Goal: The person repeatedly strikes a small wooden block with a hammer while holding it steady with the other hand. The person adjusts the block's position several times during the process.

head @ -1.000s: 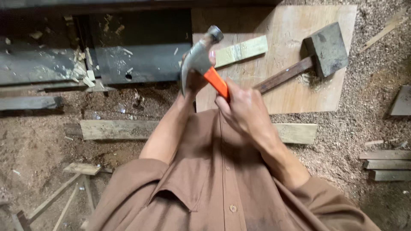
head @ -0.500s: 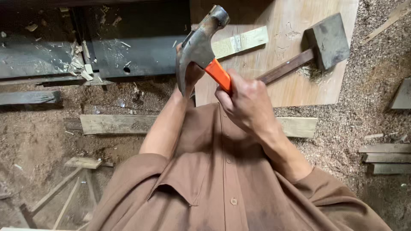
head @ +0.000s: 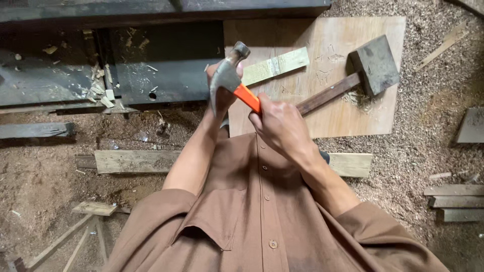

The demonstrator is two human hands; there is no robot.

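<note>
Claw hammer (head: 229, 75): held up in front of the person's chest, above the sawdust-strewn floor, with its grey metal head tilted up and to the left and its claw curving downward.
Hammer handle: orange where it shows, running down and to the right from the head into the right hand.
Right hand (head: 282, 126): closed in a fist around the orange handle, knuckles toward the camera.
Left hand (head: 222, 93): raised behind the hammer head and touching it; mostly hidden by the head, so how far it is open cannot be told.
Plywood sheet (head: 338, 55): lies flat on the floor beyond the hands, pale and scratched.
Mallet (head: 373, 64): rests on the plywood sheet, its dark block head at the upper right and its brown wooden handle slanting down toward the right hand.
Wood strip (head: 275, 66): a short pale piece lying on the plywood sheet, just right of the hammer head.
Dark beam (head: 151, 65): a heavy black timber across the upper left, flecked with wood chips.
Plank (head: 131, 161): a weathered board lying on the sawdust below the beam, partly covered by the person's arms.
Brown shirt (head: 262, 221): fills the lower frame, buttoned down the middle.
</note>
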